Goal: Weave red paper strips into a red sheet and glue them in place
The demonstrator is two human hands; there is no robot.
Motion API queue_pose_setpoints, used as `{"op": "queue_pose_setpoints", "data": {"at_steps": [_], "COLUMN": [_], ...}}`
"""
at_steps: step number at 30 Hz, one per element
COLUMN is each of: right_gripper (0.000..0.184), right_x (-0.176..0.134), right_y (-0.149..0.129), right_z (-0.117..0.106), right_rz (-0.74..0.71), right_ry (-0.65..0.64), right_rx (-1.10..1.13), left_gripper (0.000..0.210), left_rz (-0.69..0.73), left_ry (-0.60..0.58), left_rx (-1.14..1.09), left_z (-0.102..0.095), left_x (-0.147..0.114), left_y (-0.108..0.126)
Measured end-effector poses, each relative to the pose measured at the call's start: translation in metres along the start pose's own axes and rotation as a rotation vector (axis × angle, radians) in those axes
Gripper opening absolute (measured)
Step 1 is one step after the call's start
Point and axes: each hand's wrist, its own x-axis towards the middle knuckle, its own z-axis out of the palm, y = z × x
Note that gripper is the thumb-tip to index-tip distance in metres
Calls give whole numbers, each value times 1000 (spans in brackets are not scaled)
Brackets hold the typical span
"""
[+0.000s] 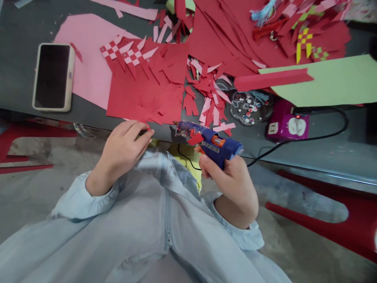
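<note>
My right hand (232, 184) grips a blue hot glue gun (219, 147) by its handle, its nozzle pointing left over the table edge. A scrap of red paper and wispy strands cling to the gun's barrel. At the table's front edge my left hand (125, 147) is closed, with a small red paper piece (149, 128) just showing at its fingertips; the rest of it is hidden. Beyond the left hand lies a red paper sheet (147, 96). Two woven red-and-pink paper fish (134, 57) rest on its upper left part.
A phone (53, 76) lies at the left on the table (17, 84). Paper scraps (210, 92) and a clear dish of beads (250, 108) sit beyond the glue gun. A purple power socket (287, 124) with a black cable stands at the right. Red stools flank me.
</note>
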Motion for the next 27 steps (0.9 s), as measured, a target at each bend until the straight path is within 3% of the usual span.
{"op": "queue_pose_setpoints", "data": {"at_steps": [10,27], "right_gripper": [29,36], "right_x": [0,1], "right_y": [-1,-2], "right_z": [0,-2], "right_rz": [2,-49], "right_ry": [15,36], "right_rx": [-8,-25], "left_gripper": [28,17], "left_rz": [-169,-73], "left_ry": [23,217], "left_rx": [-109,38], "left_z": [1,23], "left_x": [12,9], "left_y": [-3,5]}}
